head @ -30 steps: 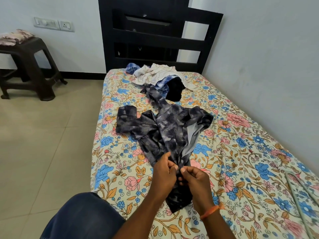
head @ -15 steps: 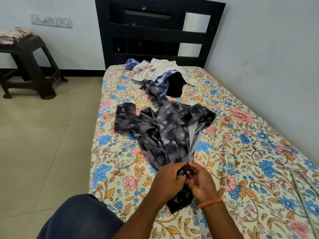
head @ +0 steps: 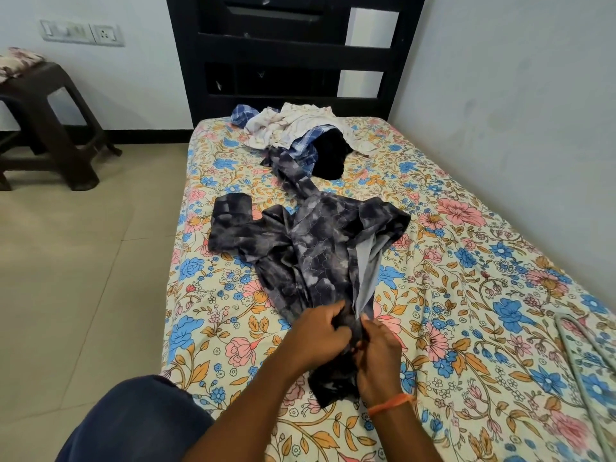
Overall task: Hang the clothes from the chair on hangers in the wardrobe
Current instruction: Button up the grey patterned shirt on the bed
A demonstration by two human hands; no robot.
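Dark patterned shirt (head: 310,251) lies spread on the bed (head: 466,295), collar end nearest the person. Left hand (head: 320,335) & right hand (head: 378,351) both pinch its front edges together, prob. working a button so it'll sit right on a hanger. More clothes (head: 300,135) piled by headboard. Metal hanger (head: 586,355) waits w/in reach at right.

There is one view only, from a camera on the person's head, at the foot of the bed (head: 466,295). It looks forward and down along the mattress toward the dark headboard (head: 293,55). The hands sit close beneath the lens; the wide lens seems to bow the right-hand wall (head: 533,111).
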